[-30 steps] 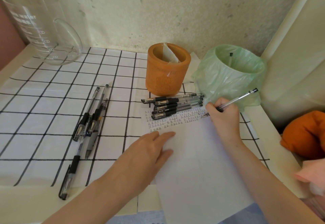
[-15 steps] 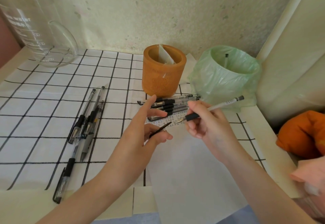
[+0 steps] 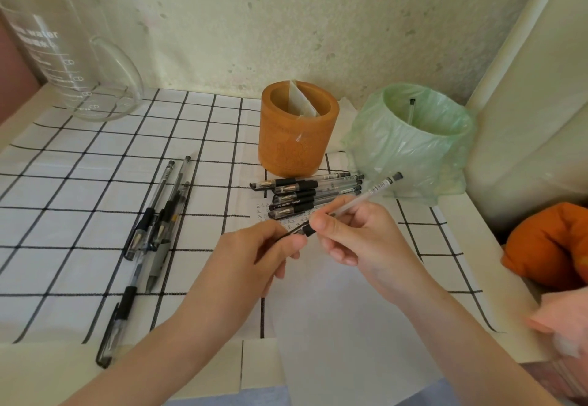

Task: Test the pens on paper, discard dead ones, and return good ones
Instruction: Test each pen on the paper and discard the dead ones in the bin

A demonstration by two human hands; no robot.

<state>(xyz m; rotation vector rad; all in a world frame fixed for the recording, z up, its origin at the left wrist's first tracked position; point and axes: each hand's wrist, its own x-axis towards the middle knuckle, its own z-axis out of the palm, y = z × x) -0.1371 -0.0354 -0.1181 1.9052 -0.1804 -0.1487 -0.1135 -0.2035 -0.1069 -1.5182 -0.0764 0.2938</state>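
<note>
I had lifted the pen (image 3: 369, 195) off the paper (image 3: 334, 310). My right hand (image 3: 359, 237) now pinched its barrel above the paper's far edge, and my left hand (image 3: 254, 256) pinched the cap (image 3: 291, 233) onto its tip. Testing seemed done, so sorting came next.

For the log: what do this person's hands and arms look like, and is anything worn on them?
Nothing worn shows. The left hand and right hand have no gloves, and no rings appear on the fingers in view. The left forearm and right forearm are uncovered to the frame edge: no sleeve, watch or bracelet. The visible nails look short and unpainted.
</note>
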